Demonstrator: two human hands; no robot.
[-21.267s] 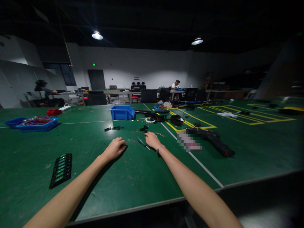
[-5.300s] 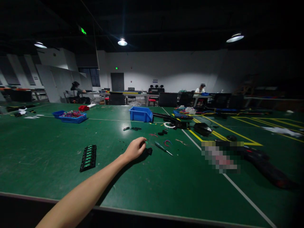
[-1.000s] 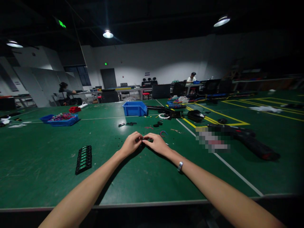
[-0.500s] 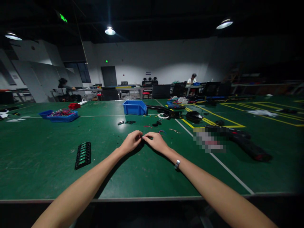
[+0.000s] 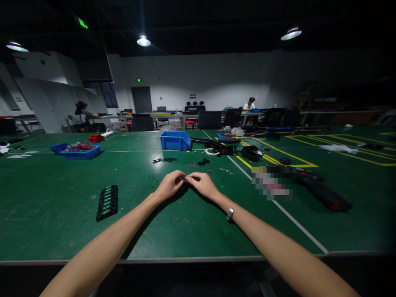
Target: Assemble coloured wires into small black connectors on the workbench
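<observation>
My left hand (image 5: 169, 186) and my right hand (image 5: 202, 184) meet fingertip to fingertip low over the green table (image 5: 62, 214), near its middle. Both are closed in a pinch on a small dark part (image 5: 185, 179) between them; it is too small to name. A watch sits on my right wrist. Short red and blue wire pieces (image 5: 210, 171) lie just beyond my right hand. A black tray of small green parts (image 5: 107, 201) lies to the left of my left forearm.
A blue bin (image 5: 175, 140) stands further back, with small black parts (image 5: 165, 159) before it. A blue tray of coloured pieces (image 5: 80, 150) sits far left. A black and red power tool (image 5: 315, 187) lies right. Two people sit at distant desks.
Over the last second my hands have stayed pinched together at the same spot. Five seconds ago only my left hand was on the table; the right has since joined it.
</observation>
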